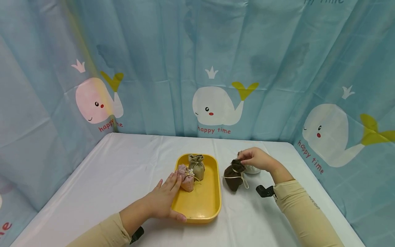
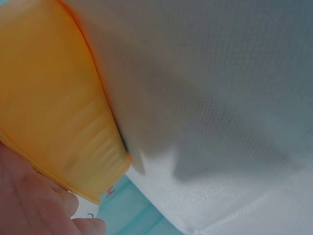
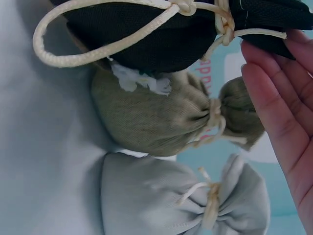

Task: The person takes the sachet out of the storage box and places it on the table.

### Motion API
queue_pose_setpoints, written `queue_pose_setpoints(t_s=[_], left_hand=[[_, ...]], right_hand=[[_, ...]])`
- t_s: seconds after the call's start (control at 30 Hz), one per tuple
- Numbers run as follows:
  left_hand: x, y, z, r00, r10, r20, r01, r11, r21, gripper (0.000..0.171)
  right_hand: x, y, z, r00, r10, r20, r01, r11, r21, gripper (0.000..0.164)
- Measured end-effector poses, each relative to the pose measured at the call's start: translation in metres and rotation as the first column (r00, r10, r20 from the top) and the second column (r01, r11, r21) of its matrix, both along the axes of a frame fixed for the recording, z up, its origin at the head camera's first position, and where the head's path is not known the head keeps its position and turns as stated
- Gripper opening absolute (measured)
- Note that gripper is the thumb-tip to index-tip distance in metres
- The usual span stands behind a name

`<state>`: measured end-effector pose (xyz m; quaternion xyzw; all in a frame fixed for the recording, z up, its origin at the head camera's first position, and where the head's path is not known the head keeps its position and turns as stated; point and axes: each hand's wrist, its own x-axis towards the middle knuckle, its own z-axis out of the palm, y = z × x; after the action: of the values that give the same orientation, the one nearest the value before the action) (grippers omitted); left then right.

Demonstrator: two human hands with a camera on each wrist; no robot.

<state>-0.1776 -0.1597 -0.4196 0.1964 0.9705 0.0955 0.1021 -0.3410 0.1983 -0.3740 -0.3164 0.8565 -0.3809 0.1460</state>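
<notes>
My right hand (image 1: 258, 159) pinches the gathered top of a dark brown drawstring pouch (image 1: 234, 177), just right of a yellow tray (image 1: 197, 206). The pouch hangs tilted, its cream cord looping loose. In the right wrist view, an olive pouch (image 3: 151, 112) and a pale grey pouch (image 3: 151, 196) stand beside it; the head view shows the grey one partly behind my hand. My left hand (image 1: 163, 199) rests along the tray's left rim, fingers straight and thumb at the near corner. Inside the tray are a pink pouch (image 1: 187, 183) and a khaki pouch (image 1: 196, 166).
A white cloth covers the table (image 1: 123, 178). Blue curtains (image 1: 148, 68) printed with whales enclose the back and both sides. The tray stands near the table's middle, with the pouches on its right.
</notes>
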Motion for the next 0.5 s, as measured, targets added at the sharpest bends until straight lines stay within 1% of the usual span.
queue_pose_setpoints(t_s=[0.33, 0.5], left_hand=[[-0.002, 0.001, -0.004, 1.000, 0.004, 0.001, -0.004, 1.000, -0.007, 0.132], [-0.002, 0.001, -0.004, 1.000, 0.005, 0.000, -0.005, 1.000, -0.011, 0.132]], right_hand=[[-0.005, 0.003, -0.012, 1.000, 0.022, -0.015, -0.022, 1.000, 0.001, 0.011], [-0.007, 0.003, -0.019, 1.000, 0.009, -0.002, -0.009, 1.000, 0.016, 0.015]])
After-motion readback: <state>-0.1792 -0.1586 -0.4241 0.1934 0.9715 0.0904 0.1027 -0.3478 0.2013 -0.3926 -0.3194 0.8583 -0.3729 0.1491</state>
